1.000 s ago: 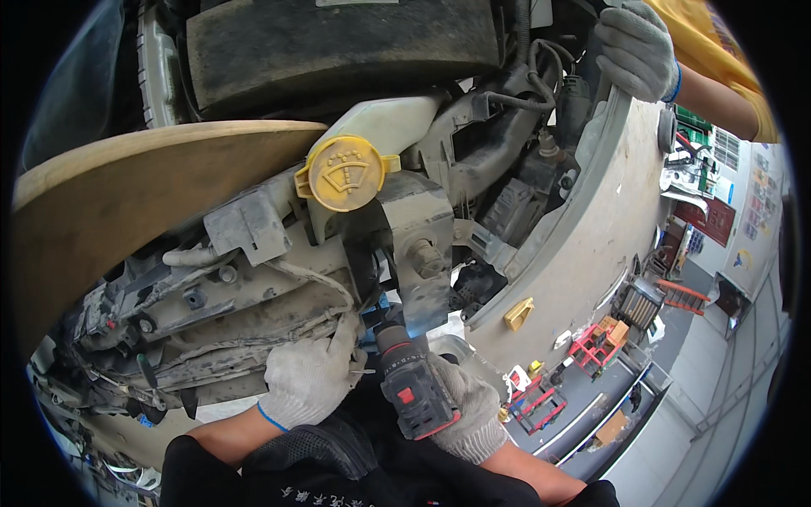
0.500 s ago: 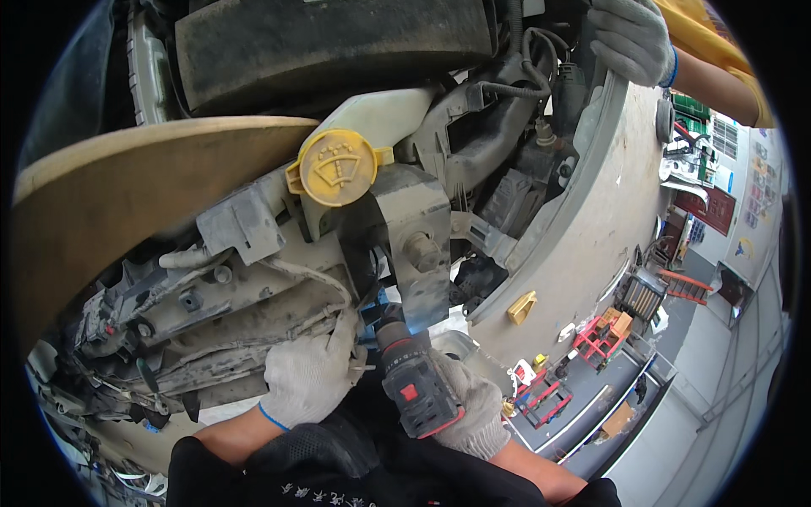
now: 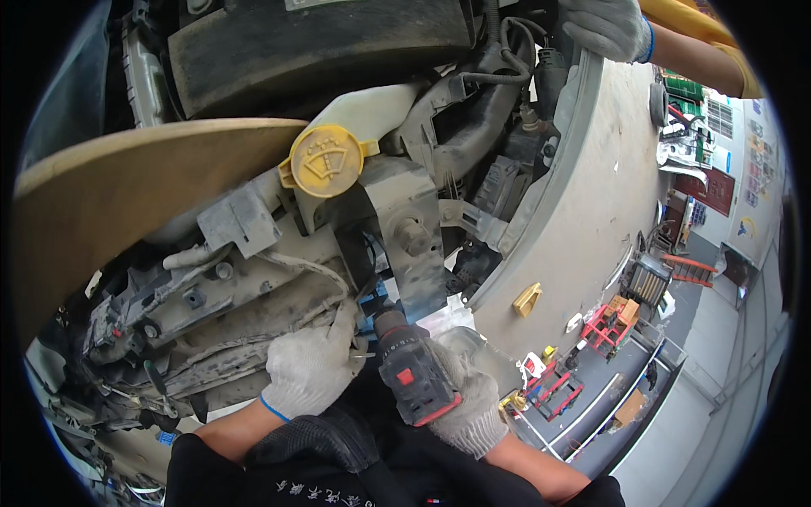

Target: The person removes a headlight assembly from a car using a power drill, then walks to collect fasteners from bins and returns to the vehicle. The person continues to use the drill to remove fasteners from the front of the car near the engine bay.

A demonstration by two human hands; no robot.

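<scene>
Right hand (image 3: 470, 399) wrapped round the drill (image 3: 416, 380), that black-and-red body hiding most of its fingers, chuck aimed toward twelve o'clock; and over at nine o'clock of the drill, here's the left hand (image 3: 308, 369), fingers bunched up by the dusty frame, though whether they pinch anything I can't tell. Straight ahead at twelve, crowding the drill's nose, hangs the bracket (image 3: 414, 198), bent sheet metal, scuffed and shiny low down, with a round stud poking out. Eleven o'clock: the ribbed yellow cap (image 3: 326, 160), grimy plastic, on a pale, smooth neck (image 3: 372, 110). A brown, curved panel (image 3: 160, 169) sweeps in at ten, walling off that side. Up at one o'clock, a co-worker's hand (image 3: 604, 25) in grey knit rests on the body edge. Two o'clock, a yellow wedge (image 3: 528, 300) on the drab floor (image 3: 591, 203); at three, a red-framed cart (image 3: 553, 393).
</scene>
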